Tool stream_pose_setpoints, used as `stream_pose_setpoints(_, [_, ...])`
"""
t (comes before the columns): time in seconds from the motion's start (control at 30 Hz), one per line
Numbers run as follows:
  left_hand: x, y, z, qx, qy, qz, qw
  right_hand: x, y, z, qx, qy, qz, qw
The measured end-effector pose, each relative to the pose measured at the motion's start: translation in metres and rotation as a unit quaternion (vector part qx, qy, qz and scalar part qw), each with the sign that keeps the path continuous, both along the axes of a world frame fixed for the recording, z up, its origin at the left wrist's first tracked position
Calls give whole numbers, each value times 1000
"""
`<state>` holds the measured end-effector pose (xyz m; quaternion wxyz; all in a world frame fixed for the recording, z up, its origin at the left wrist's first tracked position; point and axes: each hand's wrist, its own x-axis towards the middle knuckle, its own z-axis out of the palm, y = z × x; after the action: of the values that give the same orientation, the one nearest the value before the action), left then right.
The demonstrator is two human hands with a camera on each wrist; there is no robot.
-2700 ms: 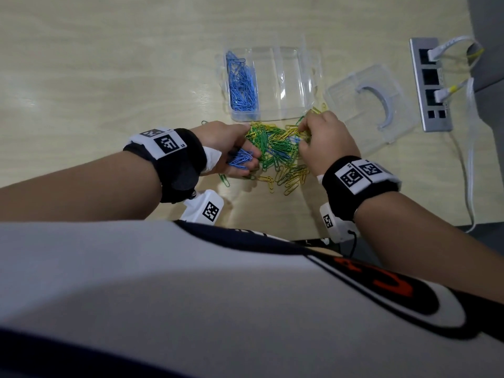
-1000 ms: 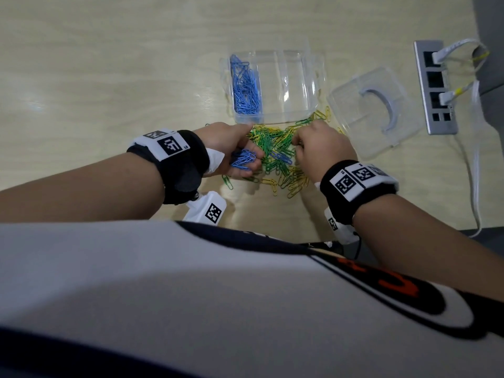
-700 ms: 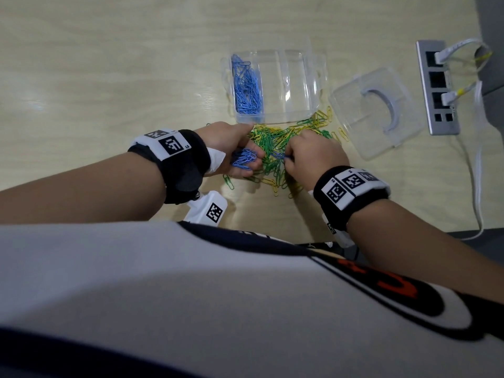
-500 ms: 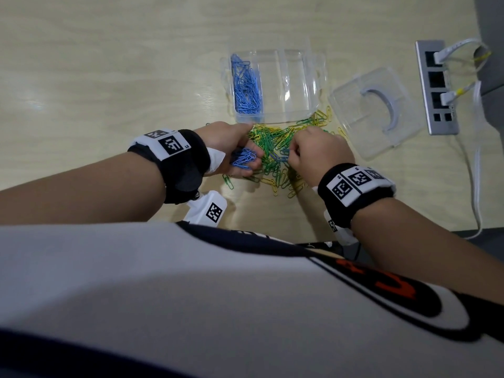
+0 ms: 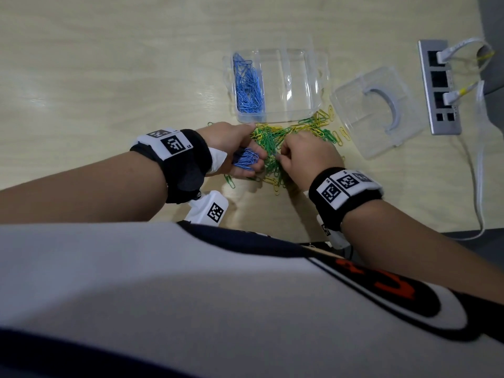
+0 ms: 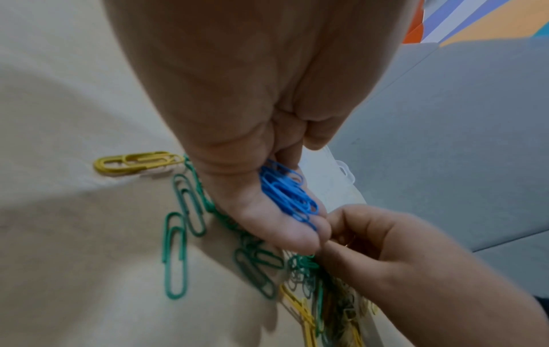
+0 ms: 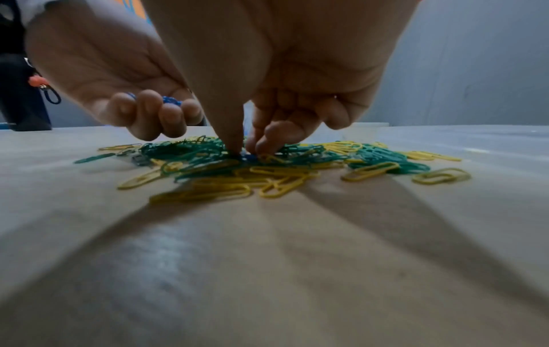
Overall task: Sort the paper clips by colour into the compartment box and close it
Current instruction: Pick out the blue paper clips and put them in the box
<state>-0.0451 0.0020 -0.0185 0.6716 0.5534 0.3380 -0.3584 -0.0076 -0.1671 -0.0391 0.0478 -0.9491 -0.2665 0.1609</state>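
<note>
Left hand: the left hand (image 5: 234,152) lies palm-up on the bench (image 5: 109,77) at the left edge of the pile, fingers (image 7: 171,112) curled round a bunch of blue clips (image 5: 245,159); judged to serve as a holding cup, so that single picks need not each be carried to the box.

Right hand: the right hand (image 5: 305,156) is bent down over the pile, thumb and forefinger tips closed on a blue clip (image 7: 248,156) among the green ones; the other fingers are tucked in, probably to keep off neighbouring clips.

Mixed pile: green and yellow paper clips (image 5: 289,137) lie tangled on the bench just near of the box, between the two hands; a few strays sit at its left and right edges.

Compartment box: the clear compartment box (image 5: 308,85) stands open, far of the pile; its left compartment holds sorted blue clips (image 5: 248,85), while the other compartments look empty.

Lid: the clear lid (image 5: 376,110) lies right of the box, apart from it, leaving the compartments open to reach.

Stage (judgement): blue is nearly sorted; green, yellow and closing remain.

Risk (judgement): tangled clips may lift together with the pinched one.
</note>
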Motion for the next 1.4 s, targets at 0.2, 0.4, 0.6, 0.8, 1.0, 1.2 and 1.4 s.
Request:
stream_pose_setpoints(0.2, [0, 2, -1, 1, -5, -1, 1000, 6, 1, 5, -32, 2, 7, 999])
stream_pose_setpoints(0.4, [1, 3, 1, 0, -2, -1, 1000, 5, 3, 8, -31, 13, 16, 999])
stream_pose_setpoints(0.6, [1, 4, 2, 1, -6, -11, 1000, 8, 7, 9, -70, -2, 32, 997])
stream_pose_setpoints(0.8, [4, 3, 1, 13, 2, -6, 1000, 5, -2, 17, 2, 39, -30, 999])
stream_pose_setpoints(1.0, [8, -3, 3, 24, 5, -14, 1000, 4, -4, 23, 127, 39, -36, 991])
stream_pose_setpoints(1.2, [5, 0, 2, 55, -24, 6, 998, -6, 12, 28, 251, 101, -29, 962])
stream_pose_setpoints(1.4, [5, -5, 5, 19, -31, 11, 999, -5, 15, 24, 288, 118, -71, 948])
